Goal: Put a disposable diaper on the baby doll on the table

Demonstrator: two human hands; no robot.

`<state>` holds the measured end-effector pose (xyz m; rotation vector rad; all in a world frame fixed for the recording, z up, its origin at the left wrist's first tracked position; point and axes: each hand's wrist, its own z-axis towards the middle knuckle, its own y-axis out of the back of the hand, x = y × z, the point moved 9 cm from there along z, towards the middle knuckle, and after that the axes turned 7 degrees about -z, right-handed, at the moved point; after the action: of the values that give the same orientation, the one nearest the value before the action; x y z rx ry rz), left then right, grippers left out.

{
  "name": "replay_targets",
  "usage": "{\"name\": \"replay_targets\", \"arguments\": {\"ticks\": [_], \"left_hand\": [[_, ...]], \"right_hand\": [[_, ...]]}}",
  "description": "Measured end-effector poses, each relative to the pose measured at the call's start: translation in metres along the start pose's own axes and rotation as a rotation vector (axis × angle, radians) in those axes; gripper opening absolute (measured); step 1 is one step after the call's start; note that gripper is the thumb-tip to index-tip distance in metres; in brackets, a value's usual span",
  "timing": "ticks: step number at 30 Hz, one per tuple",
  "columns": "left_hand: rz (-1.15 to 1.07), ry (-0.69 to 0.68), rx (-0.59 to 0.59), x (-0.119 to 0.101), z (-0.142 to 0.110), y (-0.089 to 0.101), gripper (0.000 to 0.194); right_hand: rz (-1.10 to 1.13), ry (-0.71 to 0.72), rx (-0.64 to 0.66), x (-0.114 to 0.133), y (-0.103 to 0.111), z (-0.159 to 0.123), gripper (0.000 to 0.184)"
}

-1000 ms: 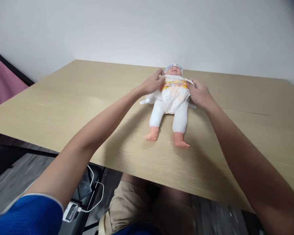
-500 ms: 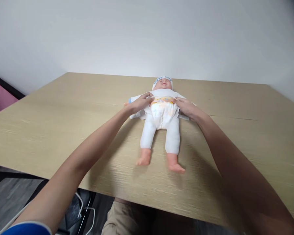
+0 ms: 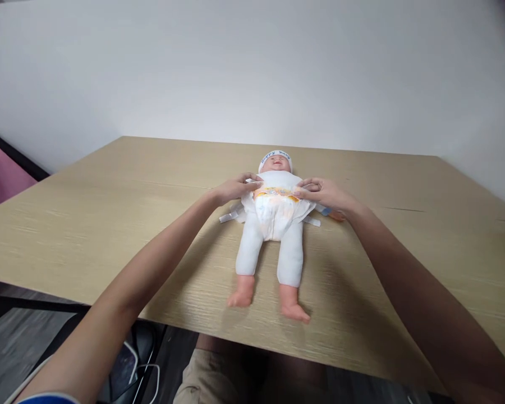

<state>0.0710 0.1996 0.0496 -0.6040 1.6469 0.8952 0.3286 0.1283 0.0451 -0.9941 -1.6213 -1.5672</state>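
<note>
A baby doll (image 3: 291,264) in white clothes and a lettered white headband lies on its back, feet toward me. A white diaper (image 3: 274,216) with an orange patterned waistband covers its front, and its side tabs stick out loose at both hips. My left hand (image 3: 239,188) pinches the diaper's top edge at the left side of the waist. On the right side, my right hand (image 3: 322,192) pinches the opposite corner of that edge between thumb and fingers. The doll's arm on the right shows partly under my right wrist; the one on the left is hidden.
The doll lies on a light wood-grain table (image 3: 109,235) that reaches a pale wall (image 3: 252,67). Pink fabric with a black edge (image 3: 6,168) stands at the far left. Below the table's front edge are a black bag (image 3: 128,359) with white cords and my knee.
My view has tilted up slightly, so everything sits lower. Both hands have shifted to pinch the diaper's upper corners, and its front panel looks spread wider at the sides.
</note>
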Motion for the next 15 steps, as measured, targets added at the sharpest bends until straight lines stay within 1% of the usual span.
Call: {"name": "replay_targets", "arguments": {"ticks": [2,4,5,7,8,9,10,11,13,15], "left_hand": [[0.028,0.007,-0.047,0.001,-0.002,0.001,0.039],[0.088,-0.003,-0.102,0.001,-0.006,0.002,0.033],[0.146,-0.038,-0.140,-0.004,-0.009,0.002,0.028],[0.342,-0.186,-0.247,-0.024,-0.016,-0.001,0.020],[0.462,-0.285,-0.302,-0.038,-0.022,-0.006,0.022],[0.577,-0.382,-0.338,-0.053,-0.027,-0.015,0.025],[0.672,-0.468,-0.345,-0.066,-0.031,-0.028,0.027],[0.742,-0.536,-0.322,-0.077,-0.034,-0.043,0.027],[0.810,-0.613,-0.222,-0.090,-0.035,-0.075,0.023],[0.843,-0.615,-0.119,-0.092,-0.031,-0.101,0.024]], "right_hand": [[0.006,-0.003,-0.068,-0.012,-0.004,-0.003,0.047],[-0.081,0.055,-0.213,-0.021,-0.002,-0.015,0.040],[-0.157,0.092,-0.294,-0.024,0.001,-0.024,0.037],[-0.333,0.148,-0.407,-0.030,0.003,-0.044,0.032],[-0.421,0.164,-0.433,-0.034,0.003,-0.054,0.030],[-0.502,0.172,-0.447,-0.039,0.002,-0.062,0.030],[-0.573,0.177,-0.451,-0.045,0.001,-0.068,0.030],[-0.628,0.180,-0.454,-0.050,0.001,-0.073,0.031],[-0.677,0.172,-0.462,-0.062,0.001,-0.077,0.035],[-0.670,0.158,-0.451,-0.072,0.000,-0.077,0.038]]}}
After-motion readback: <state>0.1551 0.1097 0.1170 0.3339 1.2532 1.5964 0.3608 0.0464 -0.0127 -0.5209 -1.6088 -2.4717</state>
